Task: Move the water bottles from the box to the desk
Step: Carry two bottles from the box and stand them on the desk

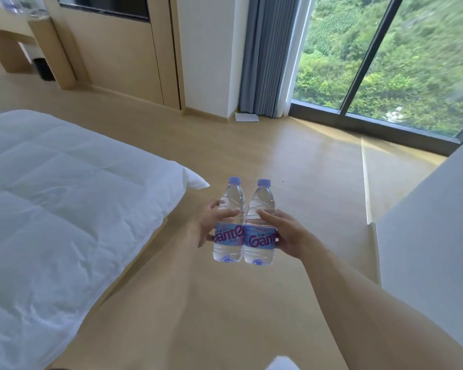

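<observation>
Two clear water bottles with pale purple caps sit low in the centre of the frame, upright and side by side, their blue labels touching. The left bottle (229, 222) is held by the left hand (211, 225), whose thumb lies across the front above the label while the fingers wrap round the far side. The right bottle (259, 225) is held by the right hand (286, 236), thumb on the front, fingers curled behind. Both hands are closed on their loads, one bottle each, carried in the air over the wooden floor (278, 161).

The box is not in view. The desk (8, 36) looks to be the pale wooden unit at the upper left of the frame, well apart from the bottles, with some blurred clear items on top that may be bottles already set down.

The main risk is a slip: each bottle is smooth, full and gripped round its middle with one hand only, so a jolt while walking could let one slide down and drop to the floor. The two bottles pressed together could also knock each other loose. The corner of the white bed (64, 196) at the left lies close to the path and could catch a leg.

Both forearms reach forward from the lower edge of the frame, converging towards the middle, wrists roughly level.
</observation>
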### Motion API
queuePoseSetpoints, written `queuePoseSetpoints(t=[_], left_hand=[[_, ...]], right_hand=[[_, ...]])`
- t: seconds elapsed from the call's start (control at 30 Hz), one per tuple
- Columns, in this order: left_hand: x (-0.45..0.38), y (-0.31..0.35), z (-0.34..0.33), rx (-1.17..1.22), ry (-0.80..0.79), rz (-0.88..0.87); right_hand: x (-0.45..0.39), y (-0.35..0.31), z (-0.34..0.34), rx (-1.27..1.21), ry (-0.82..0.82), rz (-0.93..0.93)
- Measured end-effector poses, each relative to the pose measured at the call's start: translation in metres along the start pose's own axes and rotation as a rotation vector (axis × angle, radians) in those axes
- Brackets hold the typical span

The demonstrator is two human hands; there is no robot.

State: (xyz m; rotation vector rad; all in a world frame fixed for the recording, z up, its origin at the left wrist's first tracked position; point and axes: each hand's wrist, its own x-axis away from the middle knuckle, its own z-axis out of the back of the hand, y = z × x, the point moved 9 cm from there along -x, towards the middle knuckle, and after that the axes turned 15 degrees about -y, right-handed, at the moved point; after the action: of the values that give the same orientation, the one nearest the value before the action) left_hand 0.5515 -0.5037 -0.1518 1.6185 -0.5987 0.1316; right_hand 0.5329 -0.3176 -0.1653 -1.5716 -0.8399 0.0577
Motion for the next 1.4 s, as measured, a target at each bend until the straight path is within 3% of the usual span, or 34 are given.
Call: queuePoseSetpoints(t=[0.43,0.7,1.0,1.4], left_hand=[[-0.165,0.090,0.058,-0.081,0.092,-0.010],[-0.276,0.159,0.089,-0.026,0.213,0.012],[-0.375,0.217,0.128,0.020,0.281,0.001],[-0.529,0.287,0.255,0.049,0.248,0.006]], right_hand=[[-0.155,-0.086,0.095,-0.002,-0.059,0.000],[-0.267,-0.163,0.168,0.023,-0.177,-0.061],[-0.383,-0.225,0.229,0.046,-0.180,-0.082],[-0.574,-0.309,0.253,0.002,-0.209,-0.110]])
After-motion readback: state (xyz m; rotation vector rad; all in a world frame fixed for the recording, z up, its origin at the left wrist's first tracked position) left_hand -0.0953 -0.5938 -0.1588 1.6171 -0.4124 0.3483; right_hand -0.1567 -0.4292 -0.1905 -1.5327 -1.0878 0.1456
